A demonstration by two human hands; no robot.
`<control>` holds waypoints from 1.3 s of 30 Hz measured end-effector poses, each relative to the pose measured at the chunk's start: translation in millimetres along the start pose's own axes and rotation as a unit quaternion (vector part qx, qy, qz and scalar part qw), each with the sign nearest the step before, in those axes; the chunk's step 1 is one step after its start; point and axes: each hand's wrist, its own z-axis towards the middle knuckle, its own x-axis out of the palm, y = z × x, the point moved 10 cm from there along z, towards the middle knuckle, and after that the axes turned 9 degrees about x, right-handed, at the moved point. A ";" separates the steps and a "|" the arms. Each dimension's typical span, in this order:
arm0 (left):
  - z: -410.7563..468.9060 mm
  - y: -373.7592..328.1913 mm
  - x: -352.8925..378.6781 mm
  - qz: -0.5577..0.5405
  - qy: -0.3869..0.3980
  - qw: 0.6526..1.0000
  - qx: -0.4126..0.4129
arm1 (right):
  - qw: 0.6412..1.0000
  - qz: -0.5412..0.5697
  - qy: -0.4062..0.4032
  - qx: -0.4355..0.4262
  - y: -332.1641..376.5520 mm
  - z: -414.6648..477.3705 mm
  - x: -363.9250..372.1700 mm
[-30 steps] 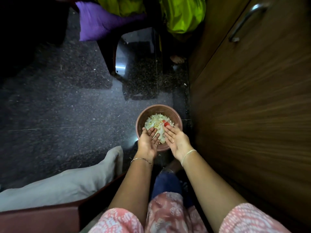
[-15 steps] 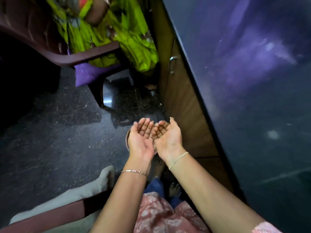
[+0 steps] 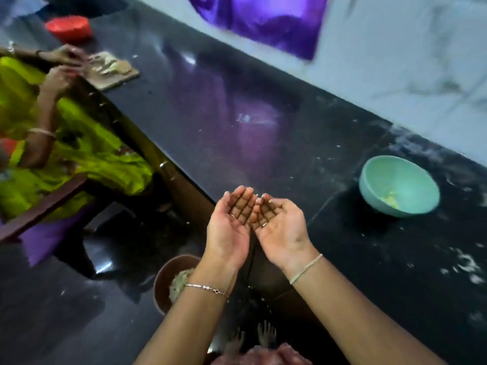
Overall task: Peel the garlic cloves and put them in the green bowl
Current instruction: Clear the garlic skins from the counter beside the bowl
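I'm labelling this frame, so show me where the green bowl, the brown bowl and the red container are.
green bowl (image 3: 386, 177): head view, bare inner wall.
brown bowl (image 3: 161, 284): head view, left wall.
red container (image 3: 69, 28): head view, outer side.

Black counter: red bowl at far left end. Wooden board with pale chopped bits at the front edge, a person in lime-green clothing just beside it. Purple cloth on the wall behind the counter.

Black counter in my view, speckled with white flecks.
I see the green bowl on its right, a red bowl and board far left.
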 end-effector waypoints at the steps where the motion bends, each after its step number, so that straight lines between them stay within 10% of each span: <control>1: -4.6 12.6 11.2 0.021 0.026 0.999 -0.026 | 0.999 0.020 -0.012 -0.021 10.8 -8.3 -11.6; 8: -45.9 114.3 66.8 0.115 0.161 0.966 -0.168 | 0.960 0.188 -0.112 -0.176 71.3 -69.7 -107.1; 14: -84.9 195.9 99.9 0.350 0.329 0.873 -0.086 | 0.888 0.113 -0.272 -0.352 124.0 -154.3 -219.2; 23: -122.2 288.1 113.3 0.704 0.519 0.419 0.243 | 0.519 -0.538 -0.584 -0.318 156.8 -229.4 -317.0; 28: -123.1 316.5 128.0 0.767 0.494 0.276 0.302 | 0.474 -0.592 -0.608 -0.235 193.9 -217.3 -338.8; 39: -90.9 373.2 182.7 0.791 0.475 0.230 0.308 | 0.448 -0.753 -0.380 -0.299 256.9 -163.4 -309.0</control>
